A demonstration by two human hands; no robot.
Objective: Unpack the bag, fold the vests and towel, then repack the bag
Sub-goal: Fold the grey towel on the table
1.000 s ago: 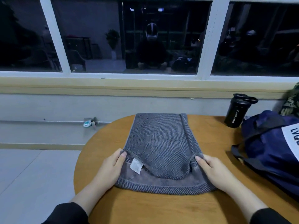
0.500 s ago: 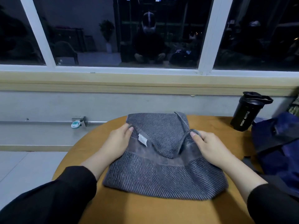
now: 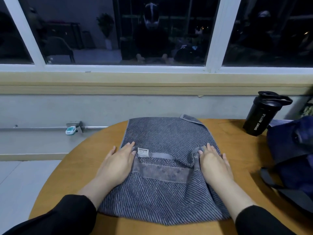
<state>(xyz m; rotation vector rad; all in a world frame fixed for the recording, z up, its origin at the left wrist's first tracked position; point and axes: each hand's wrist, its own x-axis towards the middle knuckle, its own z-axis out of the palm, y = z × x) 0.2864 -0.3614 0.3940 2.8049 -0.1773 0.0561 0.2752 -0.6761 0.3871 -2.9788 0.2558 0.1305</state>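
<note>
There is just one camera, worn on the person's head. It looks forward and down, from above and behind the hands. The left hand [image 3: 118, 164] and right hand [image 3: 213, 164] are close to it, low in the middle of the picture. The fingers point away from the camera, toward the window [image 3: 125, 31] far ahead at the top. The round table [image 3: 237, 150] fills the bottom part. It is a wide view, so straight lines bend near the sides.
</note>
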